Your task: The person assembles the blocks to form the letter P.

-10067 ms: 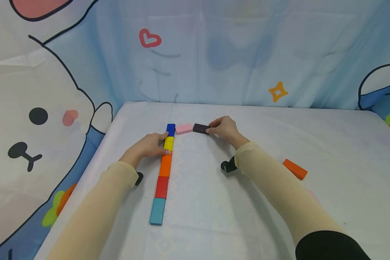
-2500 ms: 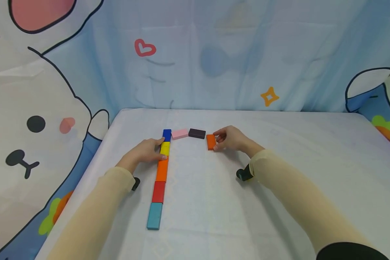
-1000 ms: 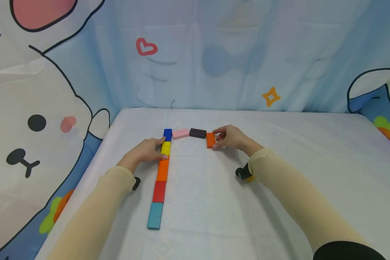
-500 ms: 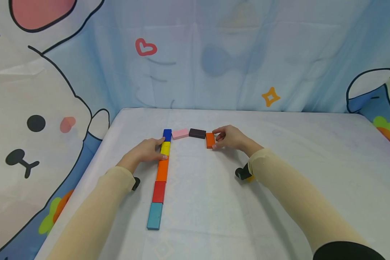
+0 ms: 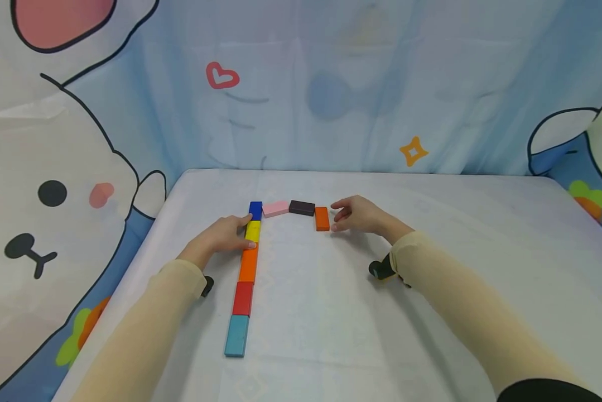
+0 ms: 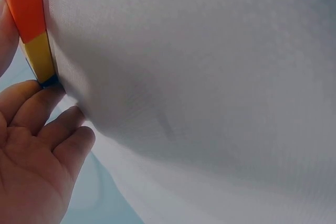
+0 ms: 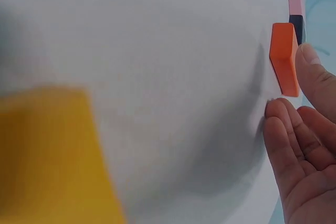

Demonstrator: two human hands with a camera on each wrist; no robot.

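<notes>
A column of blocks runs away from me on the white cloth: teal [image 5: 236, 335], red [image 5: 242, 298], orange [image 5: 248, 264], yellow [image 5: 253, 231] and blue [image 5: 255, 210]. From the blue end a pink block [image 5: 275, 209] and a black block [image 5: 302, 207] lead right to a second orange block [image 5: 322, 219]. My left hand [image 5: 222, 234] rests at the column's left side, fingertips by the blue block, thumb over the yellow-orange joint. Beside the second orange block, my right hand [image 5: 358, 215] is held with parted, loosely bent fingers and nothing between them; a narrow gap shows.
A blurred yellow block [image 7: 52, 156] fills the lower left of the right wrist view; my right wrist mostly hides it in the head view. The cloth-covered table [image 5: 431, 234] ends at a printed curtain [image 5: 356, 84] behind and at the left.
The second orange block, lying far right ten seconds ago, now stands against the black block's right end. My right hand has just let go and shifted slightly right. My left hand has stayed.
</notes>
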